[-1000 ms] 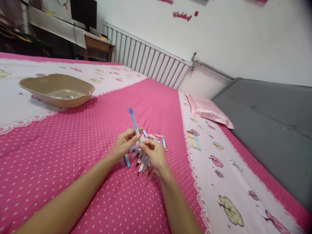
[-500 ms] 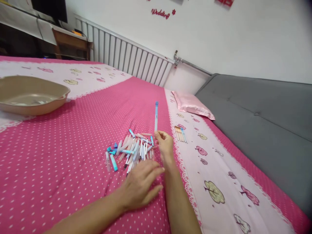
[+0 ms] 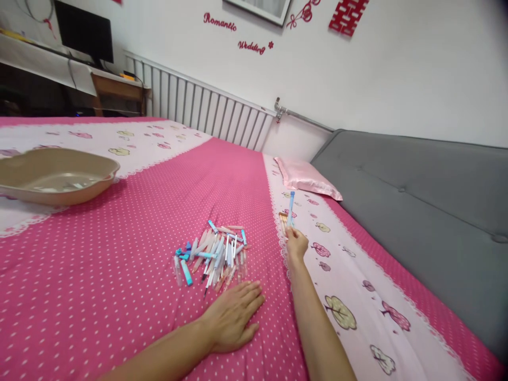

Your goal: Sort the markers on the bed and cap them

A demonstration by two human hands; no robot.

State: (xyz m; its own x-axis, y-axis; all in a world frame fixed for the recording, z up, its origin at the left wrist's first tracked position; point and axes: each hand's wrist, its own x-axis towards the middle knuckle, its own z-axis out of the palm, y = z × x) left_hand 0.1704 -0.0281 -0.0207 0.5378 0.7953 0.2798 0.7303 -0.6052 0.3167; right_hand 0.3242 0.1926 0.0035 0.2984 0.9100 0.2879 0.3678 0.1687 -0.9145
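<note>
My right hand (image 3: 297, 244) pinches the lower end of a blue pen (image 3: 291, 205) that points away from me, with a blue cap at its far end. Behind and beside it lies a short row of pens (image 3: 283, 220) with brown-orange tops, partly covered by the hand and the held pen. My left hand (image 3: 236, 316) rests flat on the pink dotted bedspread, palm down and fingers stretched. Just beyond its fingers is a heap of loose pen parts (image 3: 216, 254): clear and pinkish barrels, white refills with dark tips, and blue caps (image 3: 186, 272).
A beige basin (image 3: 59, 193) with some small pale pieces inside sits on the bed at left. A pink pillow (image 3: 307, 177) lies by the grey headboard (image 3: 397, 174). Farther off are a white radiator (image 3: 198, 100) and a desk with a monitor (image 3: 85, 34).
My right hand has carried the blue pen rightward from the heap to the row of pens. My left hand has flattened onto the bedspread, and the head view has tilted upward.
</note>
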